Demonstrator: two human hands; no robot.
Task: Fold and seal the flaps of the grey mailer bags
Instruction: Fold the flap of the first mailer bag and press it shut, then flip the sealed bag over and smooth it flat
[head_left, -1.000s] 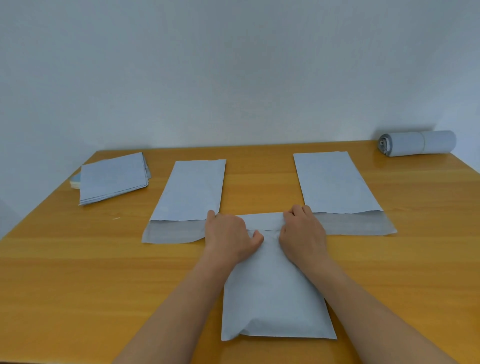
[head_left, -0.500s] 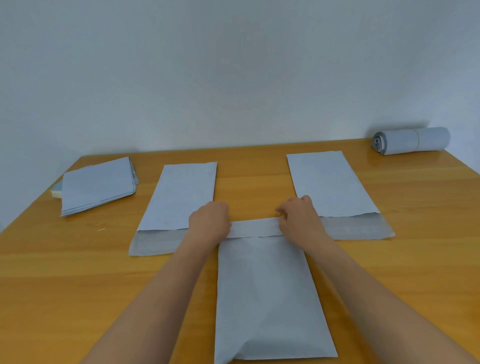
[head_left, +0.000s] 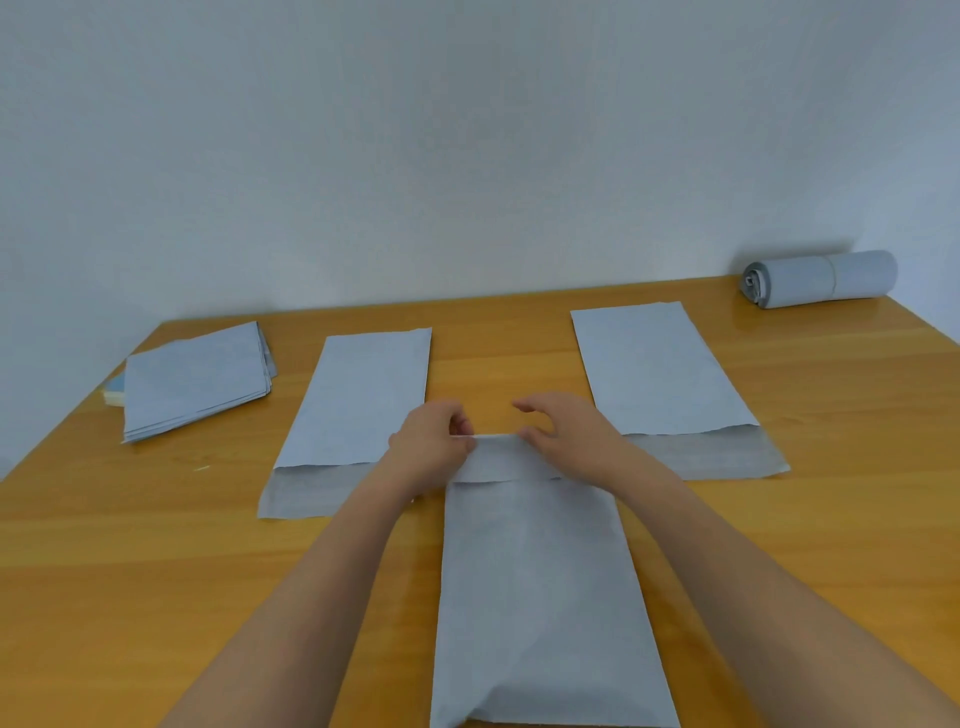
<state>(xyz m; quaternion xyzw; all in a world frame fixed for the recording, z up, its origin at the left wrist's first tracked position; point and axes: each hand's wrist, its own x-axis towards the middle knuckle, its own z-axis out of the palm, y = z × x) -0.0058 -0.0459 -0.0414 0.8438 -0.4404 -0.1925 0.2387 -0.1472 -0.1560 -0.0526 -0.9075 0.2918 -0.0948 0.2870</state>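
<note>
A glossy, honey-coloured wooden worktop (head_left: 156, 571) with visible grain stands pushed against 1 plain, pale grey-white wall (head_left: 467, 145). Soft, even light falls across both, leaving faint reflections on the wood.

Looks like a small packing station in an office or home: bare wooden table (head_left: 156, 571) against a plain white wall (head_left: 467, 130), stack of mailer bags (head_left: 192, 382), rolled bundle (head_left: 821, 278).

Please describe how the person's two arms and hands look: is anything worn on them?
Both forearms are bare up to the frame edge, with no sleeves visible. The left hand and right hand wear no gloves, and no rings, watch or bracelets are visible. The fingers are uncovered.
</note>
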